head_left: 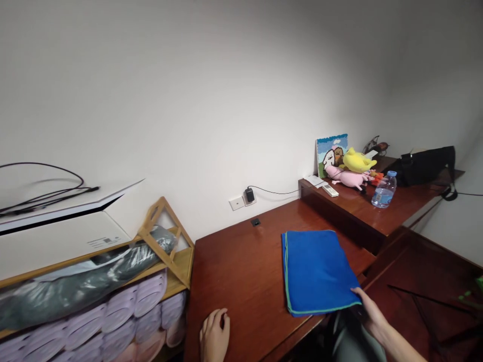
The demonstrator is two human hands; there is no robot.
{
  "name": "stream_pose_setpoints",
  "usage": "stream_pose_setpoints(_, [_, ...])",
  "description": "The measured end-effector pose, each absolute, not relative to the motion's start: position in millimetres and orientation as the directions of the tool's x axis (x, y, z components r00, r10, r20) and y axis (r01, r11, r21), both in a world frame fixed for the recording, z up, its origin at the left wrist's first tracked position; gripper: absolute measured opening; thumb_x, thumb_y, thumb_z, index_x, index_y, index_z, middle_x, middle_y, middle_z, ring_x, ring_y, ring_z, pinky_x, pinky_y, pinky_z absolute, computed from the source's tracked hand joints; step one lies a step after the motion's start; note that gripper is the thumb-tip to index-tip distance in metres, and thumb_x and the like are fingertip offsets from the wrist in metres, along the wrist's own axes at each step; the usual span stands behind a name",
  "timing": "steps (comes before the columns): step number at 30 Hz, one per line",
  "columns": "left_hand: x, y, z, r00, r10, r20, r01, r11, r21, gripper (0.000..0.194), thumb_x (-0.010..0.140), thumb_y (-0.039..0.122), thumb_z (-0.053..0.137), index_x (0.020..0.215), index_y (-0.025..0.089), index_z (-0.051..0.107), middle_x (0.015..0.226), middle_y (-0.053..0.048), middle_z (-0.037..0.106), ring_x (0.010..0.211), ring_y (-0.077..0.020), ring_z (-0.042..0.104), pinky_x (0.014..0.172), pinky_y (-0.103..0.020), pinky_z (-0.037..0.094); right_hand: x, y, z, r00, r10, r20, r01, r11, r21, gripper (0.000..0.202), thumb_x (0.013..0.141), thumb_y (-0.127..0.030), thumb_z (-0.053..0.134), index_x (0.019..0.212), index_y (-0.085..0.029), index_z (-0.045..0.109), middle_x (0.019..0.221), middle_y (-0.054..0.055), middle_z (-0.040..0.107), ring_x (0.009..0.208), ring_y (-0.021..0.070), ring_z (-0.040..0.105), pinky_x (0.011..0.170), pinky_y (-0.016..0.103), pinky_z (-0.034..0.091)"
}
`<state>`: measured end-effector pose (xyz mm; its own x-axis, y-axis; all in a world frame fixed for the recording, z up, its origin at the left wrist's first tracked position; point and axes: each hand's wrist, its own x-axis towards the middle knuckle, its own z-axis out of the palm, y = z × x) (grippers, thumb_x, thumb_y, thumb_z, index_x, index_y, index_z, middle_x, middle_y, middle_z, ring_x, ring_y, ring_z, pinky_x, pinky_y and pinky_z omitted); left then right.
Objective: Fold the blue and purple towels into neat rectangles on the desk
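Observation:
A blue cloth [319, 271] with green edging lies folded into a rectangle on the reddish-brown desk [237, 271]. My right hand [369, 312] pinches its near right corner, at the front edge of the desk. Part of that hand's fingers is hidden by the cloth. To the left, my left hand [216, 336] rests on the desk top, loosely curled with the thumb apart, and nothing shows in it. A gap of bare wood separates it from the cloth.
On the raised ledge at right are a water bottle [384, 191], a pink plush toy [349, 177], a yellow plush toy [357, 161], a white remote [330, 190] and a black bag [422, 166]. A wooden rack [183, 256] with lilac slippers [121, 307] borders the desk's left side.

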<state>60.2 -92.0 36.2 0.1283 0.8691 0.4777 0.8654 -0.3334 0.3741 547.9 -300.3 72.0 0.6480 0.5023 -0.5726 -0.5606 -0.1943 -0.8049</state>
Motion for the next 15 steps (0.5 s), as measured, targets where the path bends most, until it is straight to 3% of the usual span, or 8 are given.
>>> stream_pose_setpoints(4, [61.3, -91.7, 36.6, 0.129, 0.87, 0.475, 0.874, -0.326, 0.36, 0.034, 0.092, 0.038, 0.045, 0.099, 0.026, 0.076, 0.108, -0.008, 0.078, 0.101, -0.0293, 0.071, 0.087, -0.041, 0.053, 563.4, -321.6, 53.1, 0.657, 0.508, -0.556, -0.657, 0.024, -0.754, 0.045, 0.057, -0.055, 0.079, 0.092, -0.034, 0.063, 0.094, 0.003, 0.077, 0.106, 0.0345, 0.075, 0.082, 0.048, 0.067])
stream_pose_setpoints(8, [62.1, -92.2, 37.9, 0.132, 0.876, 0.463, 0.876, -0.322, 0.359, 0.036, 0.092, 0.038, 0.044, 0.1, 0.024, 0.076, 0.108, -0.009, 0.078, 0.102, -0.0298, 0.07, 0.089, -0.041, 0.052, 534.8, -313.7, 35.4, 0.556, 0.599, -0.576, -0.724, 0.01, -0.69, 0.051, 0.057, -0.048, 0.089, 0.101, -0.034, 0.066, 0.107, 0.001, 0.078, 0.11, 0.0329, 0.074, 0.088, 0.047, 0.067])
stream_pose_setpoints(12, [61.6, -89.8, 37.5, 0.133, 0.881, 0.454, 0.879, -0.317, 0.356, 0.038, 0.091, 0.038, 0.044, 0.1, 0.023, 0.077, 0.108, -0.01, 0.078, 0.103, -0.0295, 0.07, 0.09, -0.04, 0.052, 524.8, -302.3, 29.9, 0.509, 0.557, -0.656, -0.794, 0.008, -0.608, 0.055, 0.053, -0.034, 0.095, 0.101, -0.032, 0.068, 0.1, 0.0, 0.08, 0.099, 0.0295, 0.077, 0.083, 0.038, 0.068])
stream_pose_setpoints(15, [61.0, -87.6, 36.6, 0.153, 0.874, 0.462, 0.881, -0.332, 0.338, 0.039, 0.093, 0.038, 0.042, 0.101, 0.022, 0.077, 0.109, -0.011, 0.078, 0.101, -0.0289, 0.07, 0.089, -0.04, 0.052, 544.5, -306.5, 34.8, 0.541, 0.571, -0.617, -0.787, 0.086, -0.611, 0.059, 0.053, -0.029, 0.095, 0.106, -0.032, 0.068, 0.102, -0.002, 0.081, 0.101, 0.0291, 0.077, 0.081, 0.036, 0.068])
